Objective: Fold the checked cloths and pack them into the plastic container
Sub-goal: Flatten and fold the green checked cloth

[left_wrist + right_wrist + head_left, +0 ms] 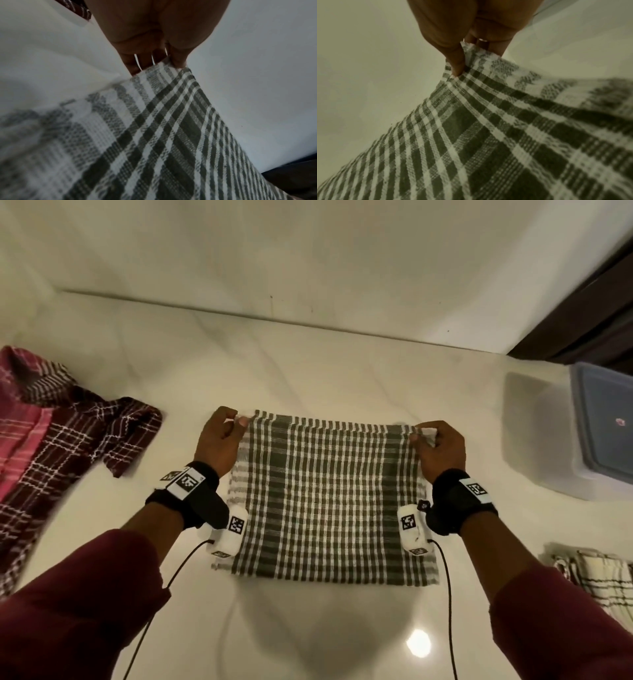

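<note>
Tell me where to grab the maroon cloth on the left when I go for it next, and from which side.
Take the maroon cloth by the corner flap nearest the green cloth, coming from above with the left hand. The cloth lies crumpled, and that flap sticks out clear onto bare counter, so it looks easiest to pinch. Both hands now pinch the green cloth's far corners.

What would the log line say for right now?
step: folding | left hand: pinches far left corner of green checked cloth | right hand: pinches far right corner | plastic container: lid on
</note>
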The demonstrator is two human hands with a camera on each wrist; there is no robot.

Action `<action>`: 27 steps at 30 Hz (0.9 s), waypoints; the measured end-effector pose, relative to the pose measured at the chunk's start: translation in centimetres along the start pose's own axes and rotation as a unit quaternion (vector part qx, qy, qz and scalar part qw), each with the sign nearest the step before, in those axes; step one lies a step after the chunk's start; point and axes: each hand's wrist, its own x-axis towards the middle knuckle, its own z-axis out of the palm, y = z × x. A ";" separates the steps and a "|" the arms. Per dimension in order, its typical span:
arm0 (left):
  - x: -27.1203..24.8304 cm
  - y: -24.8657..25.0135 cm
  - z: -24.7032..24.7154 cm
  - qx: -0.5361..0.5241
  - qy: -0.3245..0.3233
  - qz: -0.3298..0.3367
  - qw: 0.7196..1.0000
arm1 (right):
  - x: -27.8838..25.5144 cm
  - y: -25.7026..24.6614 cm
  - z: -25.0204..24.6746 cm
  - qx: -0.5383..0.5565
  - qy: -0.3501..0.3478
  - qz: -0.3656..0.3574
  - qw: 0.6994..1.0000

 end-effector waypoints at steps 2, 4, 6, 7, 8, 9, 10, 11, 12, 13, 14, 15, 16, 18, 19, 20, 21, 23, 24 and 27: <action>0.6 -0.1 0.2 0.005 -0.003 -0.020 1.000 | 0.4 -0.1 0.5 -0.022 -0.014 0.000 1.000; 1.5 -0.3 0.6 0.034 0.002 -0.043 0.999 | 0.6 0.0 1.0 -0.063 -0.029 0.016 0.997; 2.2 -0.2 1.1 0.081 0.004 -0.049 0.996 | 0.8 0.1 1.3 -0.088 -0.036 0.026 0.995; 2.5 -0.1 1.4 0.107 0.006 -0.049 0.993 | 1.0 0.1 1.5 -0.093 -0.033 0.028 0.995; 2.6 -0.1 1.7 0.126 0.009 -0.051 0.991 | 1.0 0.1 1.5 -0.100 -0.030 0.031 0.994; 2.7 -0.2 1.9 0.135 0.015 -0.054 0.989 | 1.1 0.1 1.5 -0.108 -0.029 0.037 0.993; 2.6 -0.2 2.1 0.141 0.022 -0.060 0.988 | 1.0 0.0 1.5 -0.122 -0.032 0.044 0.991; 2.4 -0.3 2.1 0.149 0.026 -0.068 0.986 | 0.8 -0.1 1.6 -0.147 -0.038 0.052 0.987; 2.2 -0.3 2.2 0.156 0.025 -0.074 0.985 | 0.7 -0.2 1.5 -0.182 -0.047 0.061 0.980; 2.0 -0.3 2.2 0.162 0.022 -0.077 0.984 | 0.6 -0.2 1.4 -0.217 -0.056 0.061 0.973; 1.6 -0.2 2.1 0.172 0.019 -0.077 0.982 | 0.5 -0.2 1.4 -0.249 -0.059 0.048 0.966; 0.9 0.0 1.9 0.197 0.018 -0.069 0.978 | 0.1 -0.4 1.5 -0.274 -0.053 0.024 0.960; 0.1 0.3 1.7 0.231 0.023 -0.046 0.972 | -0.6 -0.8 1.5 -0.286 -0.041 -0.010 0.957; -2.5 1.0 1.4 0.268 0.015 0.035 0.963 | -2.9 -1.9 1.7 -0.268 -0.048 -0.073 0.960; -4.2 1.3 1.2 0.251 -0.024 0.071 0.965 | -4.7 -2.4 1.8 -0.241 -0.088 -0.090 0.962; -6.2 1.3 0.9 0.218 -0.087 0.098 0.967 | -6.7 -2.8 1.9 -0.211 -0.148 -0.096 0.962; -8.2 1.1 0.6 0.193 -0.157 0.115 0.962 | -8.9 -3.0 1.8 -0.185 -0.214 -0.096 0.954; -11.7 0.4 -0.2 0.191 -0.252 0.134 0.939 | -12.8 -2.7 1.4 -0.176 -0.303 -0.108 0.930; -13.2 -0.3 -0.7 0.209 -0.278 0.132 0.928 | -14.7 -2.2 1.1 -0.190 -0.325 -0.116 0.919; -15.9 -2.8 -2.1 0.275 -0.305 0.096 0.907 | -18.3 -0.4 -0.3 -0.214 -0.352 -0.084 0.907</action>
